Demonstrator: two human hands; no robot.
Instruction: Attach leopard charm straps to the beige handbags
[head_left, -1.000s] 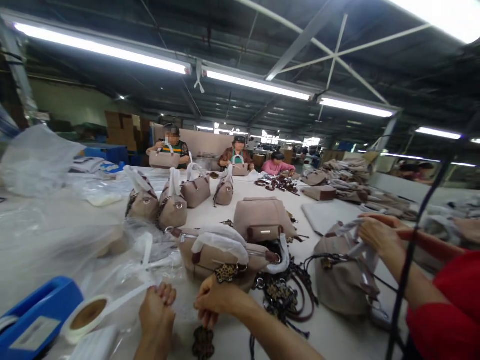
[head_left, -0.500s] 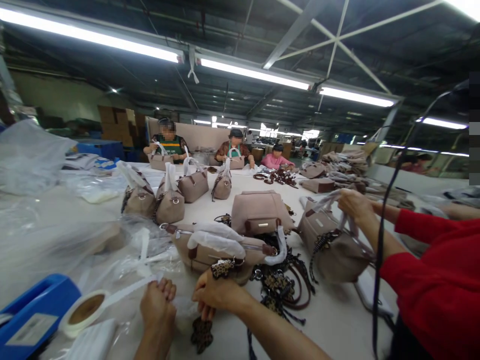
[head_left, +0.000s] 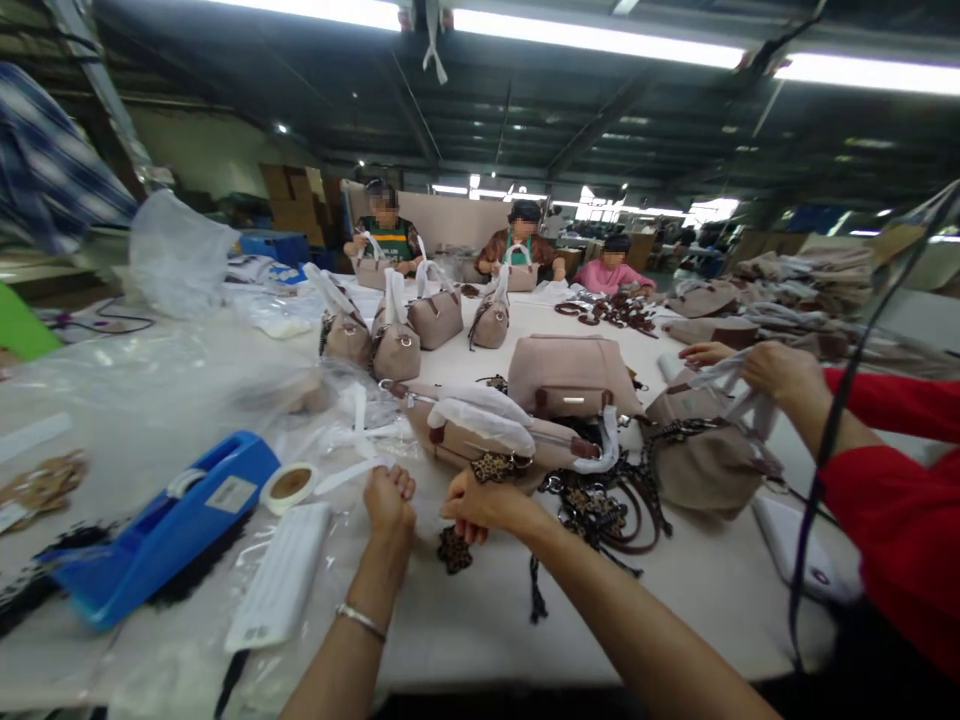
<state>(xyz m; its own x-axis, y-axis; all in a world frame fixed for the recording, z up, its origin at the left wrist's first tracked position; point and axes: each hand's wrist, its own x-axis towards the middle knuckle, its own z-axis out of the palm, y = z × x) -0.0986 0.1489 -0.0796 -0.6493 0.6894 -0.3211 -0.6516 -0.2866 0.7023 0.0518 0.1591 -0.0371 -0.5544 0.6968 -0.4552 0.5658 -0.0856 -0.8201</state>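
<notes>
- A pale worktable spreads beneath both hands.
- At the person's right, a co-worker in red handles a taupe handbag's wrapped handles.
- Another taupe handbag, its handle wrapped in white, lies just beyond the person's hands.
- Left of them sits a blue tape dispenser.
- The right hand curls downward, fingers touching a leopard-print charm; whether they grip it, I cannot tell.
- The left hand is clenched near the right; any contents are hidden.
- A white tape roll trails a strip toward the left hand.
- The leopard-print charm is directly under the right fingers, above or on the table.
</notes>
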